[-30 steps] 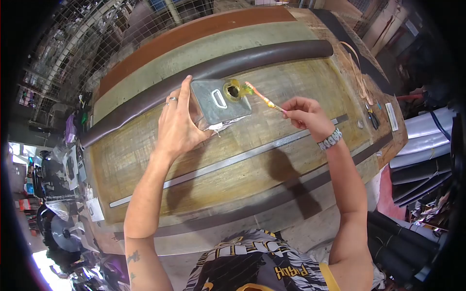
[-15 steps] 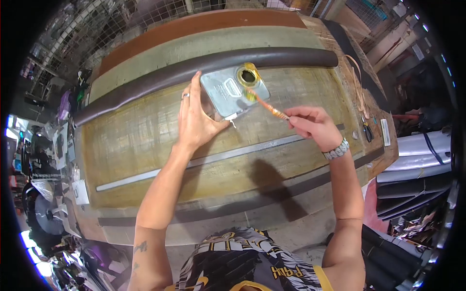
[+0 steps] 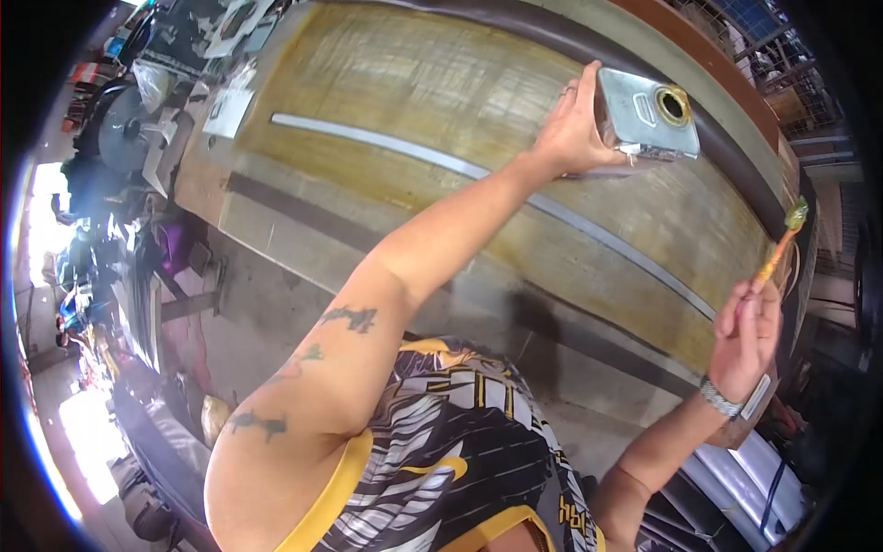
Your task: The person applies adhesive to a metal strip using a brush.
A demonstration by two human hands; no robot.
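Observation:
My left hand [image 3: 570, 133] is closed around the left side of a rectangular metal can [image 3: 630, 101]. The can's round top opening is smeared with yellow glue-like residue around its rim. To the right, clear of the can, my right hand [image 3: 747, 331] grips the thin orange handle of a brush [image 3: 780, 250]. The brush head points up and carries a greenish-yellow wet coating. Beneath both hands spreads a large sheet [image 3: 414, 101] with a streaky yellowish film. A long pale strip [image 3: 395, 152] lies across it.
A dark rolled edge of material [image 3: 736, 152] runs along the table's far side, with a brown sheet [image 3: 685, 37] beyond. A dark strip [image 3: 294, 204] lies near the front edge. Papers [image 3: 228, 112] sit at the left end. Silvery rolls [image 3: 736, 469] lie at lower right.
My view has turned, shifting the table leftward and tilting it. The brush has moved away from the can's mouth, out to the right, its head now upward. My left hand still holds the can.

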